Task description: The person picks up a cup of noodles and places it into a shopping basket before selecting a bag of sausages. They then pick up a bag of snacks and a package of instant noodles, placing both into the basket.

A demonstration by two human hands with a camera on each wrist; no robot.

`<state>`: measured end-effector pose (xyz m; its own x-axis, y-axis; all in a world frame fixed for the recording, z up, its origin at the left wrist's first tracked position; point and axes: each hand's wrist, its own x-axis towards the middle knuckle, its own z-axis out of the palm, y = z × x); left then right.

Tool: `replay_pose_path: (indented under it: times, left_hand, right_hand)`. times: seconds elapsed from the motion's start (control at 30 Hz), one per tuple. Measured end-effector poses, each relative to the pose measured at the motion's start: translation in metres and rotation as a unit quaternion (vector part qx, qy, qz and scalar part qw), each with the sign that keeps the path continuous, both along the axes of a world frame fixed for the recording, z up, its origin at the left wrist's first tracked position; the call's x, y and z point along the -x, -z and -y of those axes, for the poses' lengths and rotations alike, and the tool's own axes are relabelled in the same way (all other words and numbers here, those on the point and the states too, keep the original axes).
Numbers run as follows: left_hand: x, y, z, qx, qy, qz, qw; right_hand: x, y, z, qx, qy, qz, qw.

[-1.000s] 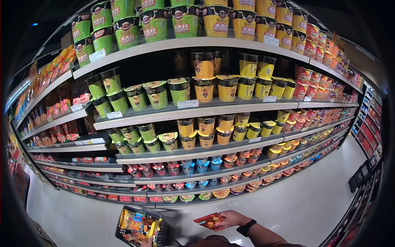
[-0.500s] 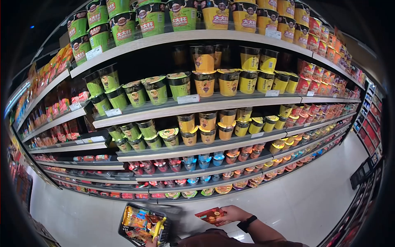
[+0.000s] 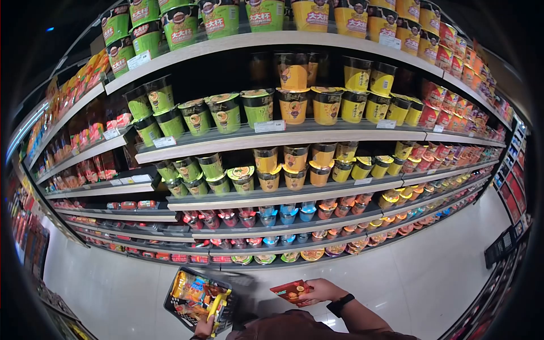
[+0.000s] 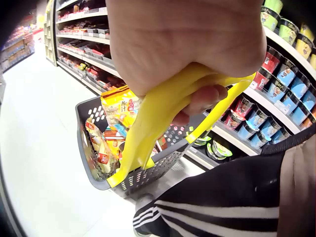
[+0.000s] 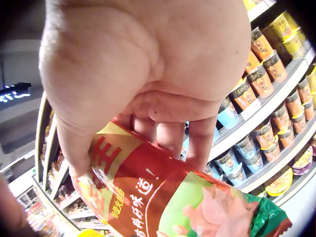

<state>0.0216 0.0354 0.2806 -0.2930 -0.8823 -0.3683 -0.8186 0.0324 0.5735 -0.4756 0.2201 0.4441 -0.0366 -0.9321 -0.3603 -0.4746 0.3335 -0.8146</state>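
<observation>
My left hand (image 3: 204, 327) grips the yellow handle (image 4: 153, 118) of a dark grey plastic shopping basket (image 4: 84, 148) at the lower left of the head view. Yellow-and-orange snack bags (image 4: 120, 104) fill the basket, some leaning above its rim. On the other side, my right hand (image 3: 324, 290) holds a red sausage packet (image 5: 163, 190) in front of my body, thumb on one face and fingers behind. White lettering, a pink meat picture and a green end show on the packet in the right wrist view.
A long shelf unit of several tiers faces me, with green noodle cups (image 3: 226, 113), yellow noodle cups (image 3: 354, 107) and blue cups (image 3: 288, 214). Pale floor tiles (image 3: 396, 283) lie between it and me. A black perforated panel (image 3: 503, 245) stands at the right.
The head view has shifted, so the shelves sit a little higher and further right. Both hands keep their holds on the basket handle and sausage packet, almost in the same places.
</observation>
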Motion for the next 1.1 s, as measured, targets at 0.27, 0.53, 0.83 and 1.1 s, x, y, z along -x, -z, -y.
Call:
replay_pose_path:
  times: [0.27,0.53,0.83,1.1]
  left_hand:
    - [0.012,-0.006,-0.019,-0.123,-0.035,-0.012,0.992]
    - [0.085,-0.095,-0.074,-0.159,-0.067,0.013,0.985]
    - [0.037,-0.011,-0.075,-0.2,-0.097,-0.013,0.975]
    - [0.013,-0.032,-0.083,-0.184,-0.167,-0.059,0.967]
  right_hand:
    - [-0.008,0.009,-0.011,0.012,0.051,0.051,0.997]
    - [-0.011,0.026,-0.027,0.033,0.063,0.038,0.997]
    - [-0.01,0.028,-0.027,0.026,0.117,0.091,0.989]
    - [-0.009,0.044,-0.02,-0.01,0.119,0.077,0.99]
